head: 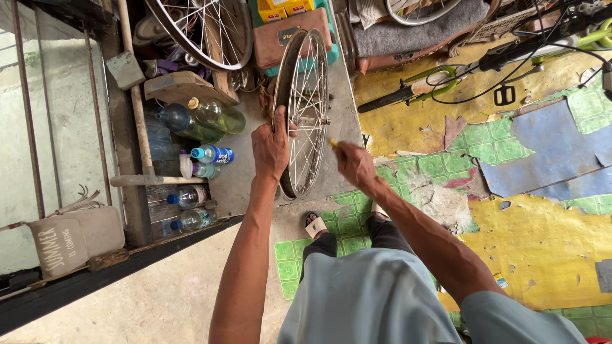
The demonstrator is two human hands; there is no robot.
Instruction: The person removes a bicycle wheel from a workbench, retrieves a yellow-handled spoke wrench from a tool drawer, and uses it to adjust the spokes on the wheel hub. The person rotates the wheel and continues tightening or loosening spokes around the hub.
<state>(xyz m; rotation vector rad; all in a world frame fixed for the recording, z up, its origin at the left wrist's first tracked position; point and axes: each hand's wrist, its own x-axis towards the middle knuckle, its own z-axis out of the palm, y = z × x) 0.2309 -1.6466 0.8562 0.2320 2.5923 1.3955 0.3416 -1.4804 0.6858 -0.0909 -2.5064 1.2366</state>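
A spoked bicycle wheel rim (306,70) stands upright on the concrete floor in front of me, seen almost edge on. My left hand (271,148) grips its left rim near the middle. My right hand (354,164) is closed on a small tool with a yellow tip (332,143), held just right of the spokes near the hub (313,119). My feet in sandals show below the wheel.
Several plastic bottles (210,155) lie to the left beside wooden planks and a long handle. Another wheel (204,32) leans at the back. A green bicycle frame (440,79) with cables lies at the upper right on worn yellow and green flooring.
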